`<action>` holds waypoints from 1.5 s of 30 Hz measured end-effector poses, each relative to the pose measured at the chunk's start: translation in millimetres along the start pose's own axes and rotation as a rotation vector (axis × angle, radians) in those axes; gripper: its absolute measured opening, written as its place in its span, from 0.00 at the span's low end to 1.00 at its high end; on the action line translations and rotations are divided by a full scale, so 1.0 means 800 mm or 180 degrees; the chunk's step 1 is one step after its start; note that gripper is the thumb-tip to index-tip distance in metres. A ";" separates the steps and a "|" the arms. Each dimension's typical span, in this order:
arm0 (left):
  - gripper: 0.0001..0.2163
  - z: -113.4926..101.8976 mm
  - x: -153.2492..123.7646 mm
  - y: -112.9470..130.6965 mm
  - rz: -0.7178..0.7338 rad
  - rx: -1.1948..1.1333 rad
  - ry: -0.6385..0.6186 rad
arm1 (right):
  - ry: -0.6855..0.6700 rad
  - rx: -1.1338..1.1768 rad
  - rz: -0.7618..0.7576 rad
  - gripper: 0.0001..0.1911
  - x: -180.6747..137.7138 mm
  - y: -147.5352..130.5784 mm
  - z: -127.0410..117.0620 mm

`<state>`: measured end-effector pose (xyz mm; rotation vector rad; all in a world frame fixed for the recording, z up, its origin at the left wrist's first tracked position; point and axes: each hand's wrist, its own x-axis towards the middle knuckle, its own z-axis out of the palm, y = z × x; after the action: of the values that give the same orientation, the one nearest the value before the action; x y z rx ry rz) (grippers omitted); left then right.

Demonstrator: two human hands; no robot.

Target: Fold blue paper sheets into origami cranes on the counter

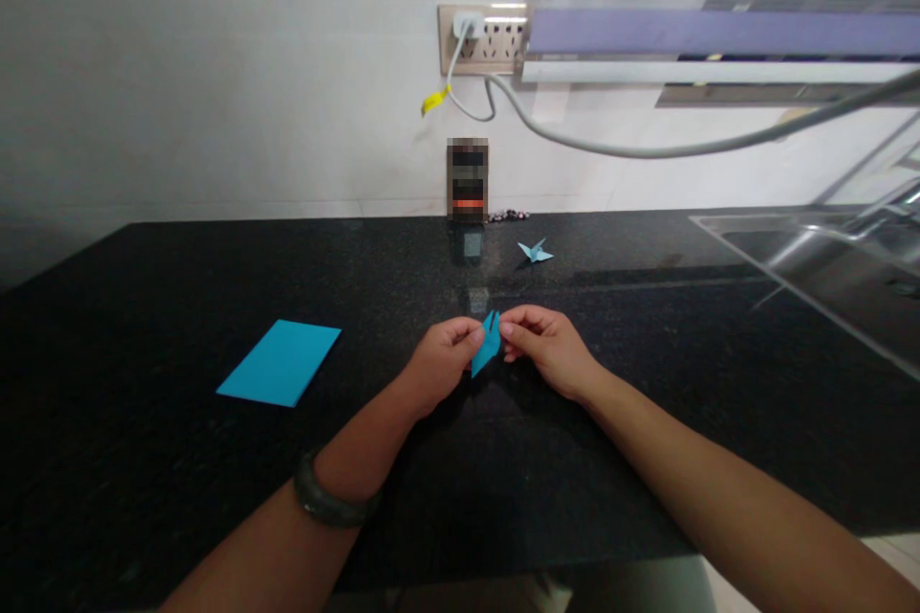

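Observation:
Both of my hands meet over the middle of the black countertop [144, 460], pinching a small folded blue paper piece [487, 345] between them. My left hand [442, 364] grips its left side with thumb and fingers closed. My right hand [546, 345] pinches its upper right tip. The piece is narrow and pointed, held just above the counter. A dark bangle [327, 498] circles my left wrist.
A stack of flat blue paper sheets [280, 362] lies to the left. A finished blue folded paper figure [535, 252] sits farther back, near a small dark box [467, 180] against the wall. A steel sink [826, 259] is at right. A cable [647, 148] hangs from the wall socket [481, 38].

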<state>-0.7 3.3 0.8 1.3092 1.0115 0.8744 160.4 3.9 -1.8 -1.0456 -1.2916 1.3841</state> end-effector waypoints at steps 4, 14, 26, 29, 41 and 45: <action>0.12 -0.001 0.001 -0.001 0.0032 0.0133 -0.0060 | -0.0054 -0.0027 0.0051 0.13 -0.001 -0.001 0.000; 0.13 0.002 -0.002 0.002 -0.0100 0.0267 -0.0246 | -0.0096 -0.0696 -0.0518 0.07 0.000 0.004 -0.001; 0.12 0.000 -0.003 0.003 -0.0200 -0.0022 -0.0096 | -0.0191 -0.1995 -0.1316 0.03 -0.002 -0.003 -0.011; 0.12 0.000 -0.002 0.001 -0.0306 -0.0300 -0.0049 | -0.0139 -0.2072 -0.1574 0.03 -0.003 -0.004 -0.010; 0.13 0.004 -0.002 0.000 -0.0448 -0.1333 0.0030 | 0.0187 -0.2218 -0.2271 0.06 -0.008 -0.008 0.005; 0.13 0.005 -0.001 0.000 -0.0383 -0.1407 0.0046 | 0.0198 -0.2203 -0.2372 0.05 -0.009 -0.007 0.007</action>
<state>2.7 1.3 1.1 0.8617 0.8382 0.9510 156.4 -4.0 3.8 -0.8688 -1.9111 0.3361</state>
